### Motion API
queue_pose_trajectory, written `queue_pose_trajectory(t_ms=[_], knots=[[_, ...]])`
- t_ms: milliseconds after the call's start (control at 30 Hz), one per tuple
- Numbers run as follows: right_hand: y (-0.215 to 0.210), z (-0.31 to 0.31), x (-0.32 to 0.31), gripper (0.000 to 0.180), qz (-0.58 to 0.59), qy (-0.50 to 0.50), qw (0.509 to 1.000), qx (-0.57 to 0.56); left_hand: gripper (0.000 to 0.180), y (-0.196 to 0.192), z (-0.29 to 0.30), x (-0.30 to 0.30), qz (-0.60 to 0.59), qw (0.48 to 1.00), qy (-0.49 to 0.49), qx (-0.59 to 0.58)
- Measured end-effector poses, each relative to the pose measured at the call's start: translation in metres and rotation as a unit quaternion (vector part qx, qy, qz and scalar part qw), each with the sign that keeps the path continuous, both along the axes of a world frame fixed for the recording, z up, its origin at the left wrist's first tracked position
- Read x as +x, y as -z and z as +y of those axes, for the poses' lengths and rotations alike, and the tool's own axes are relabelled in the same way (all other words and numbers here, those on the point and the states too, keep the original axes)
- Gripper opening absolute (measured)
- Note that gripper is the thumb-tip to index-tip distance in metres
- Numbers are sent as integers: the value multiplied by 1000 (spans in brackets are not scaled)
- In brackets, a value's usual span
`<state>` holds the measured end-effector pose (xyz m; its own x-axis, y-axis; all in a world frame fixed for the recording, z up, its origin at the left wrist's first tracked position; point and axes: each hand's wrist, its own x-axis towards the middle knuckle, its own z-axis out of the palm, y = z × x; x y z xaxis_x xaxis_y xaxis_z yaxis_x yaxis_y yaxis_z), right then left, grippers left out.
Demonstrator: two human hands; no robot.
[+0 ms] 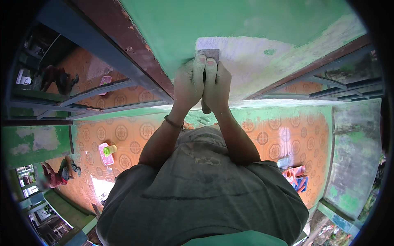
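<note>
Both hands grip a paint scraper (211,53) together, its flat grey blade pressed to the green painted wall (176,28) in front of me. My left hand (188,84) wraps the handle from the left, thumb pointing up toward the blade. From the right, my right hand (218,86) closes round the same handle, its thumb alongside the other. The handle's rounded end shows below the palms. Around the blade's upper edge and to its right spreads a bare whitish patch (250,61), with a small green fleck of paint left inside it.
Window frames flank the wall, a brown-edged one (152,67) at left and another (320,57) at right. On the orange tiled floor (266,135) lie a pink tray (103,152) with a yellow-green cup (109,150) and colourful items (296,178). Another person (55,174) is at far left.
</note>
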<state>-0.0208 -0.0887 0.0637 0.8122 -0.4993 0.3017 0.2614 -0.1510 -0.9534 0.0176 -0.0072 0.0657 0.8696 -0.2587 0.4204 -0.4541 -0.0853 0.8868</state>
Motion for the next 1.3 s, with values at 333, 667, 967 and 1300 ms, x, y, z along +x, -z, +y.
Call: queue_pose_trajectory(t_ms=[333,667,967,1300], knots=[[117,-8,-17,36,230,-60,971,-22,48,139,19,-4,358,927,86,74],[132,-21,-26,24,212,-99,965,-119,37,165,62,6,347,848,265,301],[177,-59,-42,26,327,-159,916,-169,45,250,145,17,390,853,186,292],[399,-157,-291,26,729,-80,678,-57,68,418,403,-129,703,596,-45,386]])
